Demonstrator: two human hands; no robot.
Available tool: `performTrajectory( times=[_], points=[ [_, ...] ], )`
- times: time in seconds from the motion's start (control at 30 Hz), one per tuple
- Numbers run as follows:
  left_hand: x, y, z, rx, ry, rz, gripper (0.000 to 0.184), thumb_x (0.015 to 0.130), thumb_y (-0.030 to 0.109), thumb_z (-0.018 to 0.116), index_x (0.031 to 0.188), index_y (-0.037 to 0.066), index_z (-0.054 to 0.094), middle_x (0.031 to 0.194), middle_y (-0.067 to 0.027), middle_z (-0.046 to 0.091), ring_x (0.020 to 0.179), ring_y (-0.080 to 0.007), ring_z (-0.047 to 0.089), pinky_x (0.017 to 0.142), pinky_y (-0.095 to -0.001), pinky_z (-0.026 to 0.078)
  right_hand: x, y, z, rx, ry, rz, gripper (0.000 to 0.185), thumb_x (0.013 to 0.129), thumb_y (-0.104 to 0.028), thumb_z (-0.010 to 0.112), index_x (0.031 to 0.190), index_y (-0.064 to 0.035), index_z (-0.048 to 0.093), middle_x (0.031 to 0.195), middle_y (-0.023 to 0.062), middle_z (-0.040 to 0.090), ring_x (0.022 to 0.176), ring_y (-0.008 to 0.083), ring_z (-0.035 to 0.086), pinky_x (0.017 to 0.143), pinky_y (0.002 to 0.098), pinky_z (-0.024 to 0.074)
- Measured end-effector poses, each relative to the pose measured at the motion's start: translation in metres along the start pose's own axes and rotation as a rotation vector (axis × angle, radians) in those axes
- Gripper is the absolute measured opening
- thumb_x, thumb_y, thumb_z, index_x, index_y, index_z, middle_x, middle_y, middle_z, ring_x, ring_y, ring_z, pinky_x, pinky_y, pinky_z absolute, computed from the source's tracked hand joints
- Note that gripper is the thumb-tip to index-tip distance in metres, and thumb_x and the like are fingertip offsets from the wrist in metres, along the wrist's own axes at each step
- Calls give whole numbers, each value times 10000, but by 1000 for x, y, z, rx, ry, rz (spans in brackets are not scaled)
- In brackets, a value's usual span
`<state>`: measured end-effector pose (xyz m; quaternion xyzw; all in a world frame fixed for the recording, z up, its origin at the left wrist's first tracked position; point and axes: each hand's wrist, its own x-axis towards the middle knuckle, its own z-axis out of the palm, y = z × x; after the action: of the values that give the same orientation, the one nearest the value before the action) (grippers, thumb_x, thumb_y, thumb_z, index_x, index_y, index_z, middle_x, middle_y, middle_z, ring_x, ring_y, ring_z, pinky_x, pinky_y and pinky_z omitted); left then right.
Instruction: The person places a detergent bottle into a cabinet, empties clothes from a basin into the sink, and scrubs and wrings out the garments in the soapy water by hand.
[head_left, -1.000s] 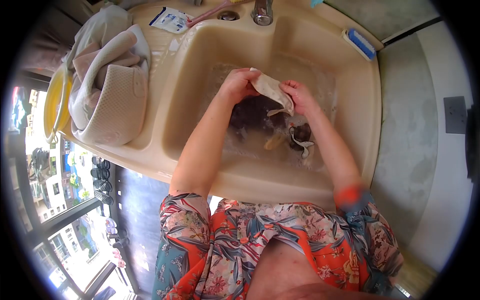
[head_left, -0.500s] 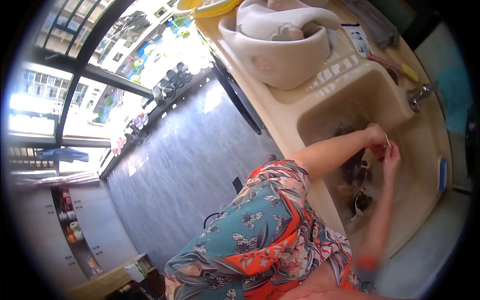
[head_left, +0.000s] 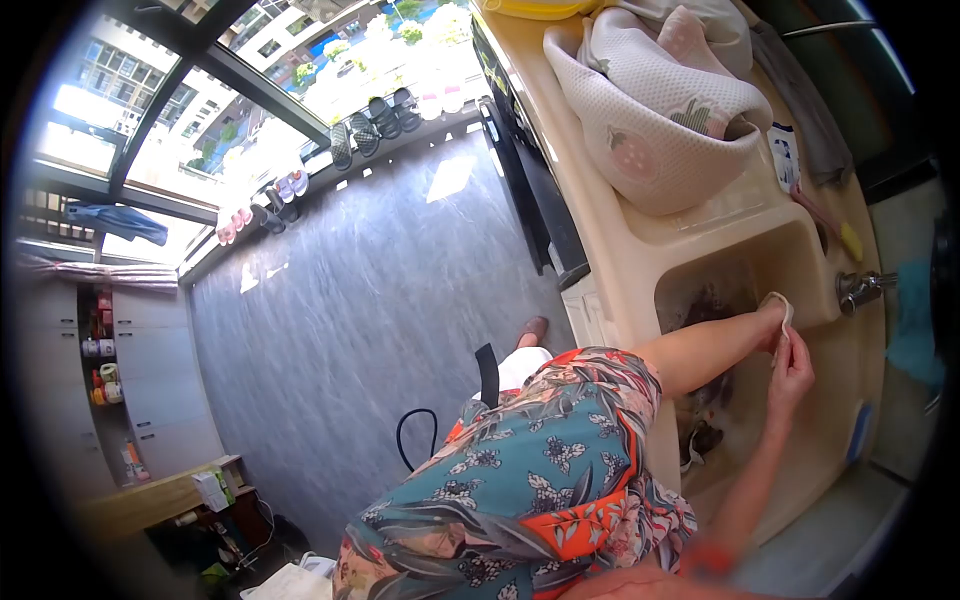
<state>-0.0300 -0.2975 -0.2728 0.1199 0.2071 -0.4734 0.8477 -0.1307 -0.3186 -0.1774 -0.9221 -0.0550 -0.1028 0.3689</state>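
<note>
My left hand (head_left: 770, 322) is closed over a small cream-coloured cloth (head_left: 785, 308) above the beige sink basin (head_left: 790, 250). The cloth curves as a thin band along the side of that hand; its full shape is hidden. From below, my right hand (head_left: 793, 372) pinches the band's lower end between its fingers. Under my left forearm lie dark wet fabrics (head_left: 700, 305) in the basin. A brown-and-white wet piece (head_left: 703, 440) rests at the basin's near end.
A pale quilted fabric bundle (head_left: 660, 130) with strawberry patches sits on the counter beside the basin. By the metal tap (head_left: 865, 290) lies a brush (head_left: 830, 220) with a yellow end. A blue bar (head_left: 860, 432) is at the sink edge. Shoes (head_left: 375, 120) line the window.
The view has shifted, so the sink and bundle show further right and more floor is visible. Both hands still hold the cloth; more of its cream band shows along my left hand.
</note>
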Motion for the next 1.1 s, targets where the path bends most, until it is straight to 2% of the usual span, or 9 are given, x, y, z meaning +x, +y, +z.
performTrajectory(
  times=[0.13,0.27,0.5,0.6,0.67,0.73,0.87,0.93,1.1],
  points=[
    [-3,9,11,-92,-83,223,276,823,314,355,862,77,491,874,-109,525,838,-212,482,675,-384,412,8,-22,5,-26,5,-152,164,832,-51,515,965,12,589,806,74,581,671,126,516,622,233,428],
    [-12,48,-24,58,-138,181,211,806,274,398,782,76,469,699,-125,470,588,-300,475,511,-453,430,8,-48,10,-130,49,-167,168,766,-52,580,931,-45,615,778,122,576,663,235,560,599,290,442],
    [-82,75,-9,37,107,317,374,830,338,383,971,-8,403,928,-195,444,727,-385,504,586,-533,456,21,-62,28,-82,-30,-304,151,748,-80,597,896,-54,607,710,107,552,624,243,535,560,298,434],
    [-83,81,-19,-3,8,305,415,830,362,388,997,-17,400,948,-202,446,780,-405,512,619,-543,460,50,-58,22,188,-206,-185,161,764,-92,585,918,-48,606,758,103,584,652,188,564,577,270,442],
    [-67,82,-34,-19,-435,211,425,808,371,422,990,-12,437,857,-147,514,750,-319,563,662,-392,500,88,-50,12,531,-301,98,162,774,-96,573,924,-46,608,779,104,603,672,149,579,592,257,447],
    [-90,70,-18,27,-52,222,365,809,339,445,968,11,438,876,-128,510,778,-304,557,673,-390,495,141,-29,15,272,-166,26,181,756,-99,576,925,-49,617,766,106,615,669,106,573,609,248,450],
    [-57,61,-42,622,-115,478,336,818,297,478,995,25,391,968,-128,453,868,-343,510,698,-482,468,235,21,66,-157,-108,-119,256,716,-198,598,931,-61,619,821,142,617,744,236,596,681,310,467],
    [-92,65,-10,168,0,275,355,800,257,534,1013,25,369,987,-114,433,894,-312,502,707,-458,473,263,21,83,-299,-109,-77,289,705,-227,600,949,-72,613,880,146,609,815,271,582,717,342,462],
    [-55,68,-35,1033,-19,498,374,745,151,579,1017,19,358,1006,-94,421,864,-193,488,717,-327,473,297,22,101,-496,-183,61,364,667,-284,620,977,-94,604,988,128,590,921,274,559,772,372,448]
  ],
)
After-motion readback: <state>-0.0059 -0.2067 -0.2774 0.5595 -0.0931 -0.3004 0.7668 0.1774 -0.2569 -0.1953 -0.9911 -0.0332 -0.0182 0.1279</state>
